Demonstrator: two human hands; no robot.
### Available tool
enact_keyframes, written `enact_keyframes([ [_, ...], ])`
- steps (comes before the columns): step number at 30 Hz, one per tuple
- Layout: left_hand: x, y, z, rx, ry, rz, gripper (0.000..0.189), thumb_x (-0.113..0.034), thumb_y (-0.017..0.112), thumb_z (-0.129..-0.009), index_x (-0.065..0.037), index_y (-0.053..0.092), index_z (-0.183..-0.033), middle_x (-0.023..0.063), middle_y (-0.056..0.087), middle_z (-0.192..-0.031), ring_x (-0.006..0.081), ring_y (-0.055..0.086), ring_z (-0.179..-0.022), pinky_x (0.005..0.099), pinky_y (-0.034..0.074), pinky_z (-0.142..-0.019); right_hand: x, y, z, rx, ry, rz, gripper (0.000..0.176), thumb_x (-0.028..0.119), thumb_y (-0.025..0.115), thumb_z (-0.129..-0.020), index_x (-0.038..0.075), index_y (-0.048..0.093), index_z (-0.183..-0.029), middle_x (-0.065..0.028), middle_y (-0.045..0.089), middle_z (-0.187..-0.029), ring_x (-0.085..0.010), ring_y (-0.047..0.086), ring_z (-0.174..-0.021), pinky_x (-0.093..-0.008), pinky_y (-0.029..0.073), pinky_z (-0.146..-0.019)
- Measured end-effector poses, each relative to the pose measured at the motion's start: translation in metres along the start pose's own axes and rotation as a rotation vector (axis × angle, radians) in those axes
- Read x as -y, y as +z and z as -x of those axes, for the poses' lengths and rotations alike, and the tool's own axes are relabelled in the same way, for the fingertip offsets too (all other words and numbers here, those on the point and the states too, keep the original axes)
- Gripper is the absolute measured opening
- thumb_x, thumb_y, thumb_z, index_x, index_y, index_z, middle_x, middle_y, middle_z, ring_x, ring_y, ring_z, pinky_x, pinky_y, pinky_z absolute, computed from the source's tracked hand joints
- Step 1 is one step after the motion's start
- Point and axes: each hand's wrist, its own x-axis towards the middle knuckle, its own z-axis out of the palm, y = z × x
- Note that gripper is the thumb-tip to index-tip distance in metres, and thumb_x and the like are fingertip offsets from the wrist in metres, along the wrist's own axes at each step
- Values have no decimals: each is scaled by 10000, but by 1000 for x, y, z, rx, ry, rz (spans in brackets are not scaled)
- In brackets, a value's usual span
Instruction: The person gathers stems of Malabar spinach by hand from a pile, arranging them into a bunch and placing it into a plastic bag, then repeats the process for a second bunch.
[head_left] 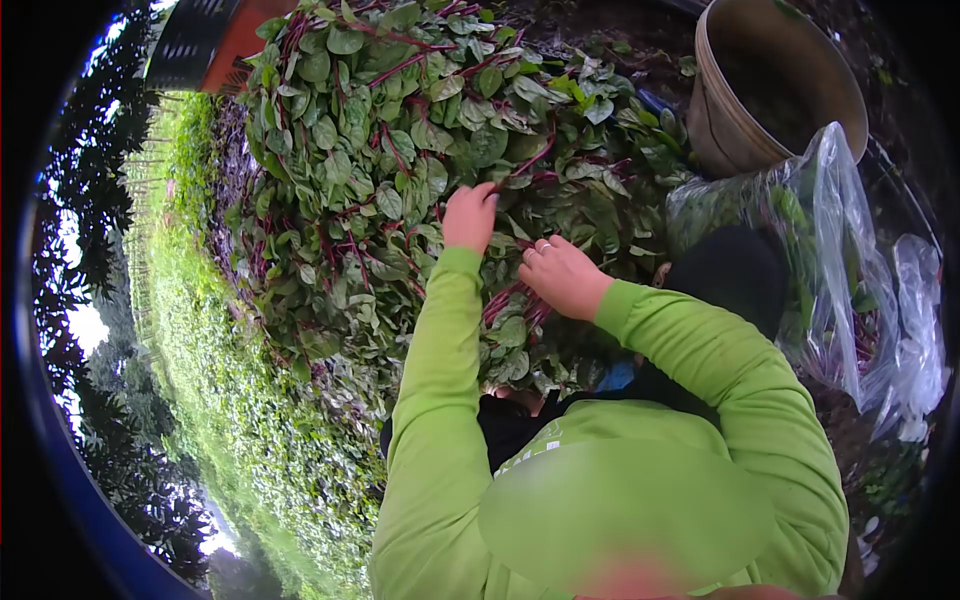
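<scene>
Many leafy stems (395, 148) lie around both hands (470, 218) (566, 278), some apparently gripped.

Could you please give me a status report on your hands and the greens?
Left hand at a red stem; right hand over bunched stems. Leafy greens heaped beneath both. Nothing seen in the way; bucket and plastic bag at right.

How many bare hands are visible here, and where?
2. The bare left hand is over the heap of green leaves with purple stems near mid-picture; the bare right hand is below and to its right. No third hand shows.
</scene>
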Motion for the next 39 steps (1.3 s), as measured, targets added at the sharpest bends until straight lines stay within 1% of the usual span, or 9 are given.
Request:
enact_keyframes([
  [7, 25, -70, 79, 111, -167, 45, 326, -245, 702, -928, -82, 741, -1208, 143, 627, -918, 341, 613, -933, 438, 491, -857, 3, -3, 1, 45, -35, 25, 172, 197, 660, -834, 121, 689, -986, -42, 661, -994, -219, 629, -1002, -352, 461, -876],
  [11, -4, -65, 98, -333, 94, -257, 250, -94, 683, -862, -63, 736, -1104, 145, 680, -1008, 365, 623, -978, 464, 492, -892, 5, -4, 4, 49, -51, 35, 182, 178, 655, -840, 119, 686, -1009, -47, 666, -1012, -221, 628, -1025, -350, 464, -891],
  [14, -20, -20, 103, -46, 332, 111, 249, -33, 669, -850, -60, 731, -1090, 147, 714, -1043, 348, 653, -1012, 431, 535, -877, 7, -3, 5, 62, -42, 40, 185, 176, 656, -834, 116, 683, -1007, -49, 672, -1009, -222, 635, -1022, -349, 465, -897],
  [15, -32, -11, 104, 6, 238, 151, 285, -55, 697, -846, -67, 732, -1128, 158, 692, -1152, 365, 630, -1118, 435, 520, -963, 7, -3, 5, 61, -36, 44, 183, 177, 656, -834, 115, 683, -1004, -49, 673, -1009, -221, 637, -1022, -349, 465, -898],
  [20, -29, 2, 80, -127, 419, -49, 361, -73, 747, -771, -148, 742, -1125, 129, 605, -1368, 412, 525, -1315, 520, 444, -1089, 8, -5, 11, 55, -34, 37, 164, 183, 648, -844, 112, 684, -987, -51, 684, -1023, -218, 644, -1016, -356, 467, -896],
  [26, -45, -13, 93, -175, 484, -131, 300, -87, 716, -783, -163, 748, -1072, 85, 643, -1202, 333, 588, -1198, 518, 470, -1005, 7, 0, 10, 5, -43, 11, 149, 178, 634, -855, 122, 692, -980, -50, 686, -1007, -217, 648, -1010, -359, 461, -896],
  [32, -4, -7, 93, -184, 175, 60, 173, -72, 682, -850, -97, 722, -1017, 104, 680, -999, 343, 622, -994, 486, 499, -868, 13, -10, 14, 29, -53, 20, 141, 168, 627, -858, 126, 696, -974, -50, 683, -992, -218, 648, -1006, -366, 453, -888],
  [35, -13, -25, 88, -337, 219, -4, 125, -53, 657, -906, -79, 712, -1016, 122, 691, -980, 361, 628, -983, 456, 506, -855, 15, -9, 20, 16, -47, 0, 142, 168, 631, -855, 125, 693, -975, -51, 685, -996, -219, 650, -1005, -367, 452, -889],
  [39, -34, -14, 87, 41, 390, 204, 207, -41, 654, -840, -66, 743, -1025, 140, 707, -1132, 375, 633, -1098, 459, 513, -941, 19, -7, 25, 46, -50, 53, 152, 173, 637, -851, 122, 687, -986, -55, 690, -1010, -220, 653, -1009, -367, 453, -893],
])
